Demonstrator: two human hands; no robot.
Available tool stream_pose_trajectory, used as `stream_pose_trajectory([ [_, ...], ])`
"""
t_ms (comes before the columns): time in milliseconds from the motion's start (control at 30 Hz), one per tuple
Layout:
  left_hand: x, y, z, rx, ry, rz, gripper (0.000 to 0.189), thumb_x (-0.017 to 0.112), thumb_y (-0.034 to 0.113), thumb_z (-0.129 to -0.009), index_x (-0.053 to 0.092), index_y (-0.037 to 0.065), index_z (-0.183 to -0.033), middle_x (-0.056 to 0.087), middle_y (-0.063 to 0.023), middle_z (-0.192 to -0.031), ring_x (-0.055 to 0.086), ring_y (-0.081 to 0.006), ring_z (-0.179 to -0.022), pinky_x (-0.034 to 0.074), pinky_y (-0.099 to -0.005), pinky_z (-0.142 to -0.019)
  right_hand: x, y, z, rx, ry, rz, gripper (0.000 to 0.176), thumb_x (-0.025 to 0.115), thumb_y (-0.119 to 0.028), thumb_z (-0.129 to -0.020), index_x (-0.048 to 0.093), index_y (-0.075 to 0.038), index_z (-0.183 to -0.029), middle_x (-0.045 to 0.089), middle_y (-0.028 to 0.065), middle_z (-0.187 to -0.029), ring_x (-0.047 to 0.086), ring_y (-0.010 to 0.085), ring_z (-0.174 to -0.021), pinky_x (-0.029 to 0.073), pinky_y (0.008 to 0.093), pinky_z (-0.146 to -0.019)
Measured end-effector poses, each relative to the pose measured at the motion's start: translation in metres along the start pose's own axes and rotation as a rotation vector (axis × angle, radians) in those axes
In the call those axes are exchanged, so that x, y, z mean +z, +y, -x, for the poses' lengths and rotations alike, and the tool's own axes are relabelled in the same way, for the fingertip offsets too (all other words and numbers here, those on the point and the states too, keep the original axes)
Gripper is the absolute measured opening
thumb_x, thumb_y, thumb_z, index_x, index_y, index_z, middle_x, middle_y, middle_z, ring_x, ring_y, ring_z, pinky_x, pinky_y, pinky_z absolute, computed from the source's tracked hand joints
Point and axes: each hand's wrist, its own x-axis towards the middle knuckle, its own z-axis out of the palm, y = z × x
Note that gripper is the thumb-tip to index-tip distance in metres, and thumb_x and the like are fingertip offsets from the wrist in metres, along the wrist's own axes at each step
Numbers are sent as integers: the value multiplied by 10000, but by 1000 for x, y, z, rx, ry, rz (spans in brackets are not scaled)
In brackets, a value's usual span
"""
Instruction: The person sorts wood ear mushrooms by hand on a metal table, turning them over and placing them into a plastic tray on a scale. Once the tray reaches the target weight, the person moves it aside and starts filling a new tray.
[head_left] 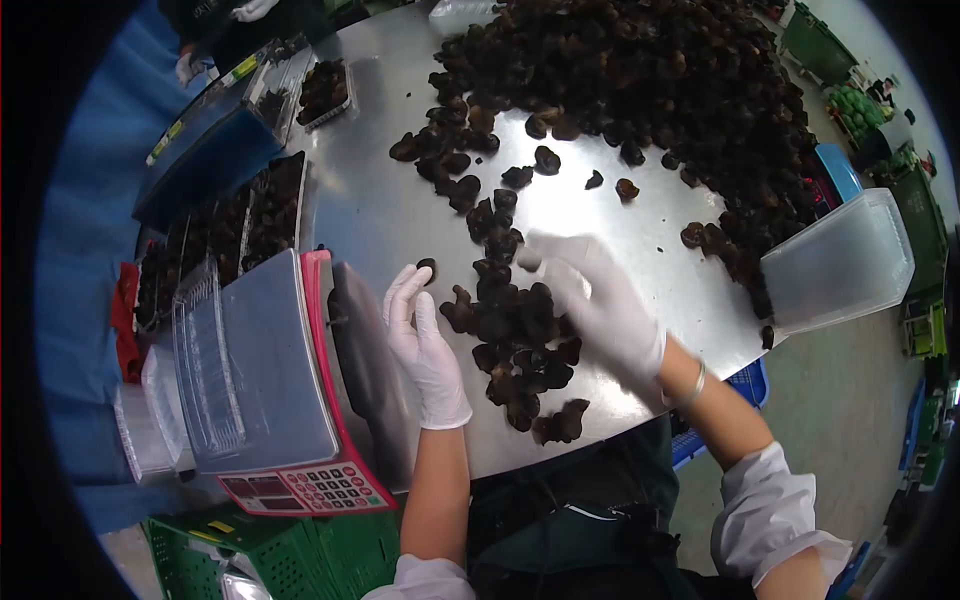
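Observation:
My left hand [428,355], in a white glove, is raised beside the scale with its fingers curled. At its fingertips it holds a small dark piece of wood ear mushroom [427,268]. My right hand [605,305], also gloved, is smeared by motion over the metal table, just right of a loose cluster of wood ear mushrooms [515,320]. Its fingertips point left toward the cluster, and whether they hold anything is not clear. A large heap of wood ear mushrooms [640,75] covers the far side.
A red-rimmed scale [330,380] with a clear plastic tray [208,360] on it stands at left. Filled trays [270,215] and a blue bin [215,160] lie beyond. A translucent tub [845,265] sits at the right edge. Across the table stands another person [245,25].

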Motion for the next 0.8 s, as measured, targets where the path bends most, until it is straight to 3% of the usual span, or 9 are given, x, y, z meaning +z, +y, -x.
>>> stream_pose_trajectory([
  [67,2,0,-1,-9,2,-5,239,534,62,-988,686,9,-1164,552,-144,-1341,529,-255,-1269,399,-376,-1103,-5,28,-32,-79,167,142,294,509,-125,-965,634,-29,-1214,658,181,-1159,574,371,-1134,425,447,-1046],
  [200,3,-5,-5,100,-16,-278,314,511,108,-1009,629,12,-1284,526,-183,-1392,489,-298,-1315,317,-434,-1163,28,76,-81,-170,148,529,527,608,-359,-960,533,-80,-1400,495,196,-1442,377,431,-1374,341,501,-1141],
  [267,3,-6,-5,152,-18,-454,344,500,129,-1020,594,18,-1332,520,-199,-1402,472,-304,-1334,270,-453,-1184,46,85,-84,-158,30,507,613,653,-437,-919,525,-107,-1419,480,201,-1448,336,463,-1403,323,533,-1149],
  [300,3,-7,-4,208,-20,-621,379,488,150,-1030,559,23,-1380,515,-215,-1413,456,-310,-1353,223,-472,-1204,45,74,-82,-152,-93,455,560,683,-386,-901,565,-102,-1370,526,190,-1400,380,438,-1386,330,512,-1149],
  [400,-3,-4,-7,99,-227,-491,402,462,172,-1048,522,31,-1419,545,-232,-1382,488,-311,-1337,153,-486,-1224,20,41,-68,-86,-471,138,373,699,-229,-874,651,-72,-1209,624,126,-1278,585,318,-1218,478,409,-1036],
  [433,-1,5,-7,-73,-241,-216,375,446,137,-1048,548,12,-1386,593,-209,-1337,535,-298,-1301,243,-461,-1202,4,27,-61,-95,-478,56,374,679,-214,-883,652,-74,-1229,634,110,-1280,613,289,-1182,523,387,-977],
  [567,9,7,-7,-29,-130,36,341,423,64,-1029,597,-35,-1305,636,-144,-1286,576,-252,-1233,420,-374,-1087,-35,29,-46,154,-203,-51,350,662,-193,-890,650,-39,-1204,666,165,-1151,640,327,-1078,511,377,-990],
  [700,9,0,-10,71,-148,-73,336,429,42,-1007,621,-35,-1272,634,-148,-1277,582,-261,-1215,414,-379,-1088,-10,48,-29,-24,-213,118,285,630,-156,-902,684,-44,-1159,693,145,-1079,645,333,-1052,518,401,-952],
  [800,5,-1,-7,26,-123,-88,331,433,26,-989,641,-36,-1238,630,-151,-1275,575,-269,-1223,408,-382,-1095,5,21,-22,-150,-103,308,243,698,-241,-874,728,-100,-1070,677,93,-1050,608,298,-1092,427,438,-1042],
])
